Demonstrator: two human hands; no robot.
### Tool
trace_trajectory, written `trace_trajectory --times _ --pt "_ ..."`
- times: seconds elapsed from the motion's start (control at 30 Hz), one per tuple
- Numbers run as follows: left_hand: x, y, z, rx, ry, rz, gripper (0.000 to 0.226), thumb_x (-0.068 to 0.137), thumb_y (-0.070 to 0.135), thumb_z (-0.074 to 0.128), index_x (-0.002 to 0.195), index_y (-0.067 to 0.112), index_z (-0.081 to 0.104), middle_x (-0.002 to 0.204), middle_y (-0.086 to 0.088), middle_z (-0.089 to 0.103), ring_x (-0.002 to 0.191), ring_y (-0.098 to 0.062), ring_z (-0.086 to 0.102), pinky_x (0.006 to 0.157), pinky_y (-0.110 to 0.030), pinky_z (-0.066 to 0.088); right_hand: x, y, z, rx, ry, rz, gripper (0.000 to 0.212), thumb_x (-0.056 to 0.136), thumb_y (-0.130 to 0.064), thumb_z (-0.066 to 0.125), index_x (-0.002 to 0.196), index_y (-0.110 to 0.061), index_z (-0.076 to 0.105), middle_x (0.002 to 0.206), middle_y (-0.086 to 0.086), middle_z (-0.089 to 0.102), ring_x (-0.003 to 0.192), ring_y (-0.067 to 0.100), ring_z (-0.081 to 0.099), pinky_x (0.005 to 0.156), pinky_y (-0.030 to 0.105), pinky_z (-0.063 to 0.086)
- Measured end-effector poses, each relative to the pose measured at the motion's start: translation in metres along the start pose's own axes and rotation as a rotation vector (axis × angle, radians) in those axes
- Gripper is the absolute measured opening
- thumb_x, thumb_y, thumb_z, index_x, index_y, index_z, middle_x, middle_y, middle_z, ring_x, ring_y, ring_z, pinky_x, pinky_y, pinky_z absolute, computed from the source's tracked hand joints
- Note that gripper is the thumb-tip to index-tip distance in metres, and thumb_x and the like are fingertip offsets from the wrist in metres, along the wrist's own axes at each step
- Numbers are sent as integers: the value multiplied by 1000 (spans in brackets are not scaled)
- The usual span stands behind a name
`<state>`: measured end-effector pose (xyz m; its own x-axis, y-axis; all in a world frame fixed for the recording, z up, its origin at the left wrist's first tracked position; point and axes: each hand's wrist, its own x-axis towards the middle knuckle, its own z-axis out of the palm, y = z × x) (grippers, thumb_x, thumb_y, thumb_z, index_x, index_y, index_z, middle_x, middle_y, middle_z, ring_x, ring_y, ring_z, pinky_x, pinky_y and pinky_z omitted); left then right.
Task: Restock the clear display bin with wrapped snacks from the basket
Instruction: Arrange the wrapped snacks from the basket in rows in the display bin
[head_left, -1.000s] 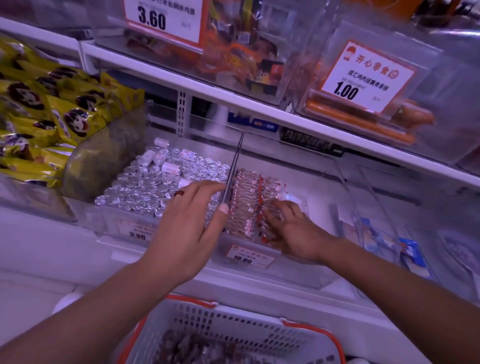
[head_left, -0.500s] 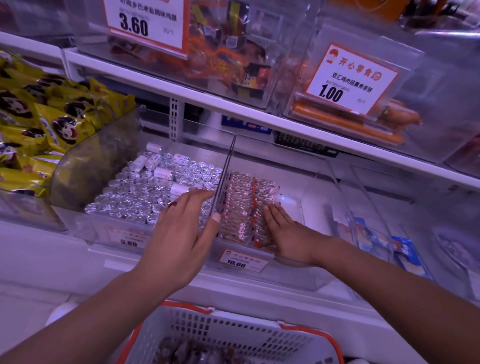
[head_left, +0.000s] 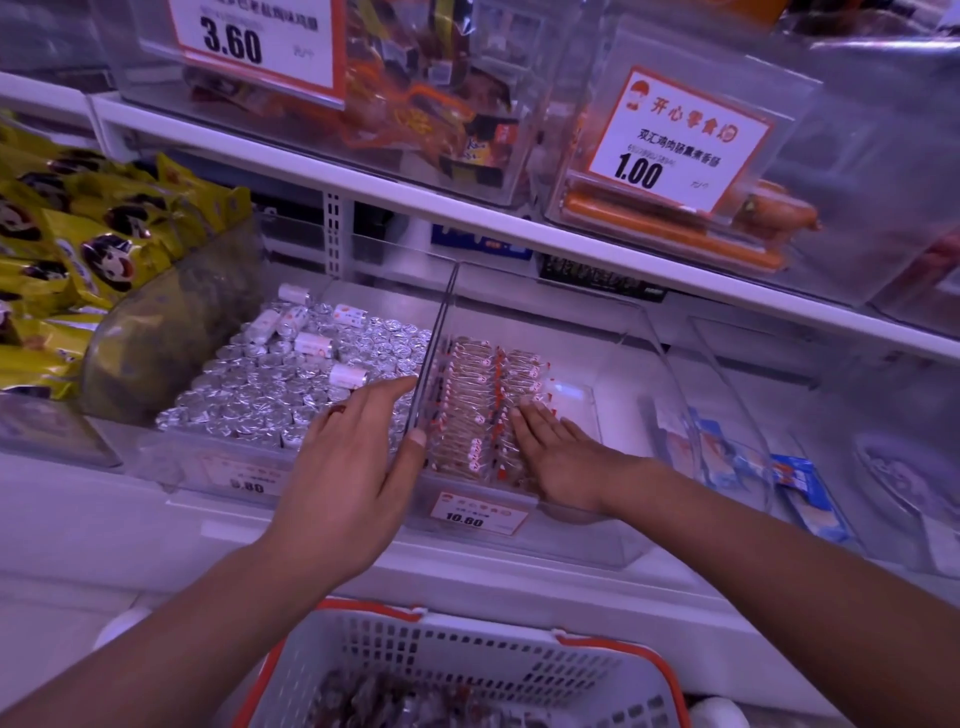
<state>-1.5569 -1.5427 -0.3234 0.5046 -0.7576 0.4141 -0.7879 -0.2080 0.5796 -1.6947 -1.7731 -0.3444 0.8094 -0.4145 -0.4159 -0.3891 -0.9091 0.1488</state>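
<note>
At the bottom centre of the frame, nearest me, sits the white basket (head_left: 467, 670) with its orange rim, a heap of wrapped snacks (head_left: 374, 701) showing dimly inside it.

Above it, my left hand (head_left: 343, 467) reaches up from the lower left. Its fingers (head_left: 374, 400) are straight and held together, lying over the foil sweets, while the thumb presses against the clear wall that parts two bins; it grips nothing. There is a ring on one finger.

My right hand (head_left: 556, 457) comes in from the lower right, and its fingers are straight and spread flat, palm down, resting on the packed rows inside the clear display bin (head_left: 613, 525). It holds nothing either. The snacks in the bin (head_left: 478, 400) lie in neat rows with red and white wrappers, filling the left part; the right part shows bare floor. An orange-edged price tag (head_left: 478, 514) reading 10.80 is on the bin's front wall.

To the left is the bin of silver foil sweets (head_left: 270, 384), with a few white rolls on top. Far left, yellow packets (head_left: 78, 249) are piled up. To the right, blue and white packets (head_left: 800, 483) lie in another clear bin.

Across the upper frame runs a white shelf (head_left: 519, 228) carrying clear boxes, with a tag reading 3.60 (head_left: 249, 41) at upper left and a tag reading 1.00 (head_left: 675, 140) at upper right.
</note>
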Motion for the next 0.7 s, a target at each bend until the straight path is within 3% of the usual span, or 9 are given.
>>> trace_trajectory --times 0.1,0.23,0.3,0.4,0.47,0.53,0.6,0.63,0.7 --pt "0 1 0 -11 -3 -12 48 97 36 41 141 17 44 136 -3 56 120 -24 51 99 -41 39 1 2 1 9 6 -5 83 101 -33 37 152 -10 -23 161 12 -26 150 25 -19 123 43 -2" --pt "-3 1 -3 -77 13 -35 51 97 38 40 144 18 42 143 -2 49 129 -23 47 106 -47 39 -10 11 -8 109 65 -2 103 93 -54 53 153 -11 -19 164 8 -18 152 21 -13 124 41 2" --pt "-5 2 -3 -100 58 1 49 98 34 41 143 16 43 145 -2 47 135 -21 42 109 -51 36 -25 13 -18 202 164 -3 105 90 -52 61 156 -10 -10 165 8 -10 153 19 -5 124 34 6" --pt "-11 9 -3 -84 201 235 40 96 19 47 133 6 54 141 -7 51 138 -25 41 110 -53 35 -64 10 -31 404 573 -36 77 92 -32 67 154 -11 26 160 7 29 146 17 29 116 12 14" --pt "-22 16 2 -82 255 439 34 92 11 50 123 4 62 133 -10 56 134 -27 47 109 -52 35 -100 0 -24 528 1011 -103 43 94 -16 60 137 -15 54 134 0 58 125 14 55 107 12 32" --pt "-42 21 16 -118 165 585 30 90 10 51 118 9 64 126 -8 61 126 -26 53 106 -46 37 -134 -21 6 688 1220 -147 27 95 -13 50 118 -19 64 108 -10 65 100 9 64 90 15 44" --pt "-69 21 41 -107 -87 645 24 92 15 50 114 14 62 116 -2 63 111 -23 58 97 -38 42 -150 -46 58 809 1057 -148 22 95 -16 48 109 -21 65 94 -14 64 85 6 64 79 17 47" --pt "-85 16 58 -41 -235 646 21 93 19 50 110 17 62 110 0 63 103 -22 59 92 -36 44 -151 -57 92 811 846 -132 21 95 -19 49 107 -20 66 91 -13 64 82 3 62 78 19 49" --pt "-120 -5 94 170 -595 552 23 95 31 47 109 21 61 107 -1 64 99 -25 61 90 -37 47 -146 -72 161 742 236 -86 26 95 -24 49 114 -15 65 99 0 68 89 13 63 87 29 51"
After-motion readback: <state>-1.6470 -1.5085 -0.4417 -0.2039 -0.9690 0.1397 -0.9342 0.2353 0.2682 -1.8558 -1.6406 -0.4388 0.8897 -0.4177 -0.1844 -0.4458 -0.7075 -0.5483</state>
